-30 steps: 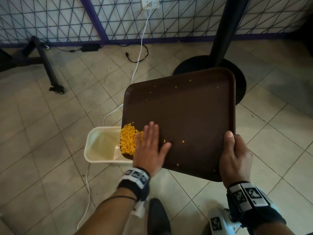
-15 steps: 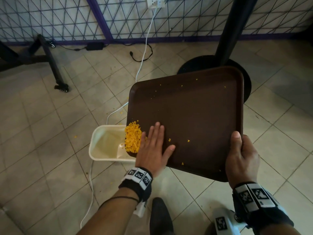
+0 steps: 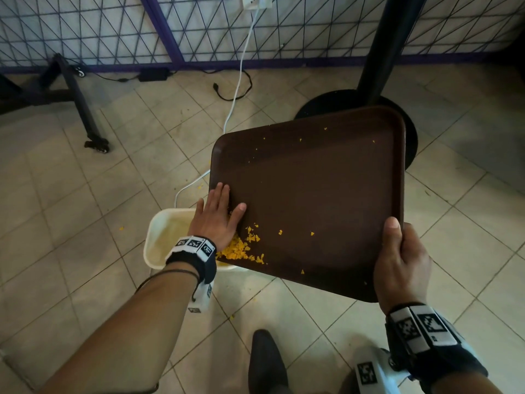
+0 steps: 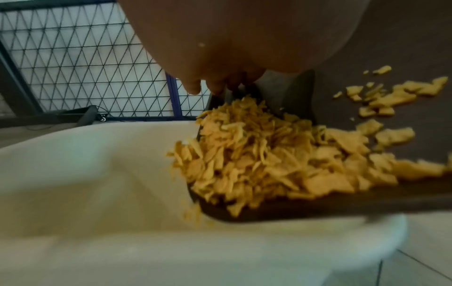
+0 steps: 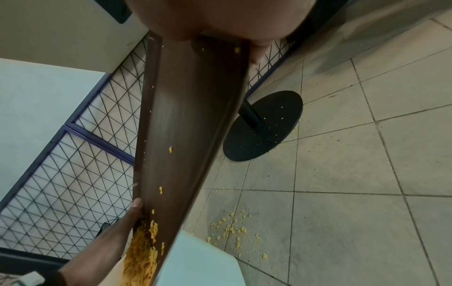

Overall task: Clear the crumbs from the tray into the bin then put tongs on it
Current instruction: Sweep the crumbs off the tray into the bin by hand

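Both forearms are bare. Each wrist wears a black band (image 3: 189, 261) topped with white tiles printed with black square codes; the right band (image 3: 426, 334) shows two large tiles. A thin black cord (image 3: 167, 273) circles the left forearm just behind the band. White camera housings (image 3: 372, 373) with code stickers hang below the wrists. One dark shoe (image 3: 265, 362) shows.

The tray (image 3: 312, 194) is dark brown, the crumbs (image 3: 235, 250) on it bright orange-yellow, the bin (image 3: 167, 237) cream-white. Black-and-white square-patterned markers sit on the wristbands (image 3: 194, 245); the floor tiles (image 3: 71, 209) are beige.
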Motion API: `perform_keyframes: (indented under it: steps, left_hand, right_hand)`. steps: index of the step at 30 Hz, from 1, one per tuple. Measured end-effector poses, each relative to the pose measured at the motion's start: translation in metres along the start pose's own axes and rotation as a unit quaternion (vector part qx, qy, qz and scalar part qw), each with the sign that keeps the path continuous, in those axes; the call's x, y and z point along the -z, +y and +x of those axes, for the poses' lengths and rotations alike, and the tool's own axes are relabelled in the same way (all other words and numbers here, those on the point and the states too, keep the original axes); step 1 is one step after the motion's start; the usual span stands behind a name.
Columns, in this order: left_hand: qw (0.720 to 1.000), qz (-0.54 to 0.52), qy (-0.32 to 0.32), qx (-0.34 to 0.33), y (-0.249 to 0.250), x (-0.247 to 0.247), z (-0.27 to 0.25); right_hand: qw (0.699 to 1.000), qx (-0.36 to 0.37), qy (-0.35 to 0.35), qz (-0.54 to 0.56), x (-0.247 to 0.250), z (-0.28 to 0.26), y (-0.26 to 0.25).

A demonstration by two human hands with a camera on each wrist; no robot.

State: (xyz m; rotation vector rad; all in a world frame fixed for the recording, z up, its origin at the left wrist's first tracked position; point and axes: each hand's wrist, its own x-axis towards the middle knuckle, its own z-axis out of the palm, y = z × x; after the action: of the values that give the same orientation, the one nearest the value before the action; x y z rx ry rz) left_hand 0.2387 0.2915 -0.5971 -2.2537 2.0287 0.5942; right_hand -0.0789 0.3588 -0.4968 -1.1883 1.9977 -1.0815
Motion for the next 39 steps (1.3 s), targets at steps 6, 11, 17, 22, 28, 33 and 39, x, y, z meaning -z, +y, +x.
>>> perform_keyframes:
  steps: [6,11,17,22,28,33,39]
  left_hand:
    - [0.999,0.034,-0.016,-0.017,-0.022,-0.029,-0.055]
    - [1.0,0.006,0.004,-0.019,-0.029,-0.02,-0.059]
    - [1.0,-0.011,0.028,-0.003,-0.012,0.001,-0.008]
    - [1.0,-0.023,0.013,-0.001,-0.008,-0.022,-0.035]
    - [0.999,-0.006,0.022,-0.031,-0.024,-0.03,-0.07]
    - [0.996,-0.053,0.064,-0.028,0.012,-0.01,-0.041]
    - [1.0,0.001,-0.016,-0.017,0.005,-0.039,-0.062]
  right_hand:
    - [1.0,0.006,0.008,-0.001,-0.001,0.001,0.003]
    - [1.0,0.013,0.007,-0.004,-0.002,0.0,0.002]
    - [1.0,0.015,0.009,-0.004,-0.002,0.0,0.002]
    - [1.0,0.018,0.01,-0.002,-0.003,0.001,0.004]
    - [1.0,0.016,0.01,-0.003,-0.002,-0.001,0.004]
    - [1.0,0.015,0.011,-0.003,-0.002,-0.001,0.002]
    - [1.0,0.021,0.012,-0.004,-0.003,0.0,0.003]
